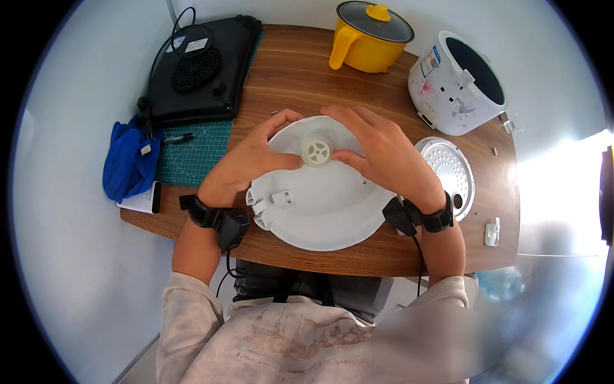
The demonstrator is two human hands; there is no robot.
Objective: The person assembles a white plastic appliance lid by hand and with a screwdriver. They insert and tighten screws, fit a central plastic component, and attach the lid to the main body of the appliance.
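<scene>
Left hand and right hand both grasp white round lid at its far rim, thumbs pinching small cream vent cap at lid's middle. Lid rests on near edge of wooden table. Perforated metal plate just right of lid; white rice cooker far right; yellow pot far centre; black upturned hotplate far left; blue cloth left

We see a yellow pot far off, a white rice cooker right, a black hotplate and blue cloth left.
</scene>
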